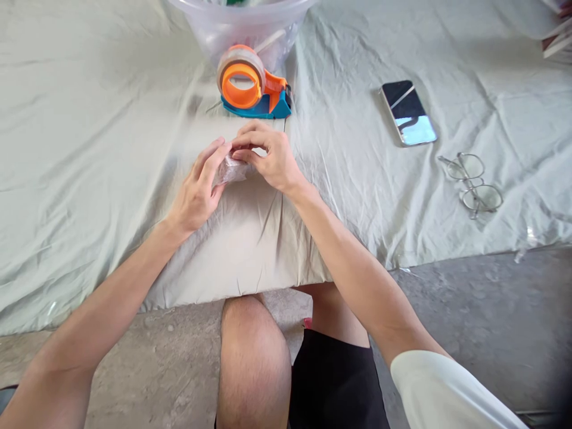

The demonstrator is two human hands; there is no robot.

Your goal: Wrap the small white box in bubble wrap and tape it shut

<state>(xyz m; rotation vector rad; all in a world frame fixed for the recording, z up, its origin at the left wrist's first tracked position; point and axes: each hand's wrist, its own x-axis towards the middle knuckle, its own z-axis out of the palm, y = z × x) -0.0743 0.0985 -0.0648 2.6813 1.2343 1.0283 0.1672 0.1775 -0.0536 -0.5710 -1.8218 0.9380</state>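
Head view shows both hands meeting over the near middle of a pale green sheet (89, 149), with a small clear packet (230, 171) held between them just above the cloth. Left hand (196, 190): fingers curled against the packet's left side, supporting it. Right hand (268, 158): thumb and forefinger pinched onto its upper right edge. The packet appears to be thin, crinkled film, so it is judged light, soft and easily crushed, with a slick surface. Grip it at an edge or a fold, not across the body; its contents cannot be made out. Just beyond the hands stands a tape dispenser (252, 86) with an orange hub, a blue base and a hard plastic shell. Behind it is a translucent tub (241, 24). To the right lie a glossy phone (409, 113) and wire-rimmed glasses (473, 182). The sheet is wrinkled and matte; the floor (482, 310) is rough grey concrete.
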